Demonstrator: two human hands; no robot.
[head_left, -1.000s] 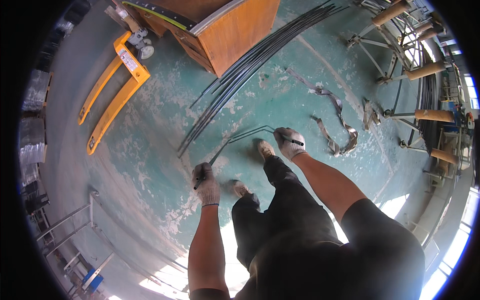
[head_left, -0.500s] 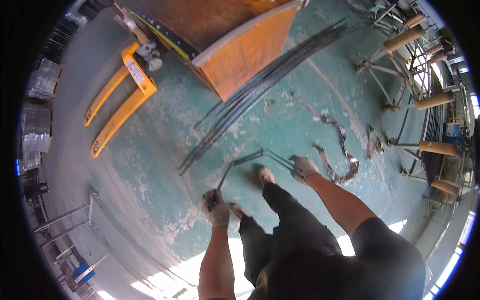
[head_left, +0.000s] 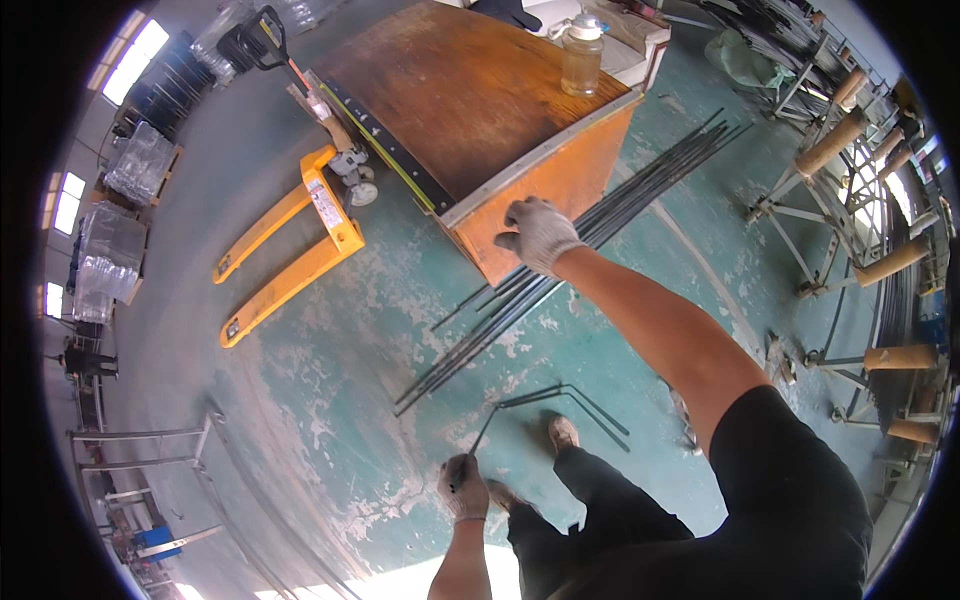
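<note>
My left hand [head_left: 463, 487], in a pale work glove, is closed round one end of some thin dark bent metal rods [head_left: 530, 397]. They reach out from the fist in an angled, open-sided shape, and their far end hangs free over the floor near my shoe. My right hand [head_left: 540, 235], gloved too, is stretched forward in front of the near side of a brown wooden workbench [head_left: 420, 100]. Its fingers are apart and slightly curled, with nothing seen in them. Whether it touches the bench I cannot tell. Long dark rods [head_left: 500, 330] lie bundled on the floor beneath my right hand.
A yellow pallet jack [head_left: 300, 230] stands left of the bench. On the bench top sits a clear bottle [head_left: 582, 60] of liquid. Metal racks with brown rollers [head_left: 893, 262] line the right side. A metal frame [head_left: 140, 450] stands at left, near wrapped pallets [head_left: 108, 250].
My right hand has let go of the bent rods and moved forward to the bench. My left hand keeps its hold. The view has tilted up, showing more of the bench top.
</note>
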